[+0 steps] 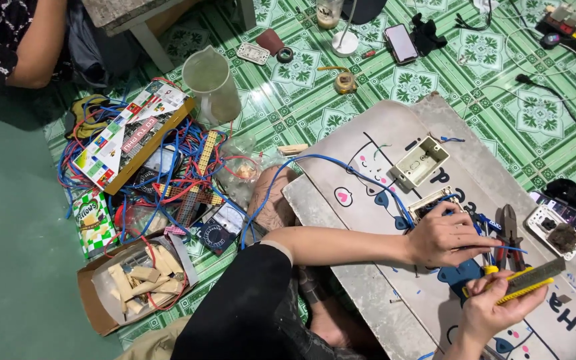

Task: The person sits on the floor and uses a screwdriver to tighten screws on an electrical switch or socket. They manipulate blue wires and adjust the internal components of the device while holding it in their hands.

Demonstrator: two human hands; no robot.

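From the far left I see a torn cardboard box [105,297] with pale plastic pieces, and above it a tangle of blue and red wires [168,173] lying on the glossy green patterned floor tiles [301,100]. A translucent plastic jug [211,83] stands upright just behind the tangle. In the middle lies a grey, scratched board with cartoon drawings [368,267], flat and with a rough left edge; on it sits an empty cream plastic wall box [421,162], square and open upward. My left hand [443,235] rests on the board with the fingers curled down onto a small switch module [435,203], where a blue wire [341,167] arrives; how tightly it grips I cannot tell. Just beside it are red-handled pliers [509,233]. My right hand [491,310] is closed around a yellow and grey utility knife [528,280], long and flat, tilted upward to the right. At the right edge a white socket plate [556,230] lies partly off the board. Free board surface is mostly toward the bottom middle; the left side is crowded.
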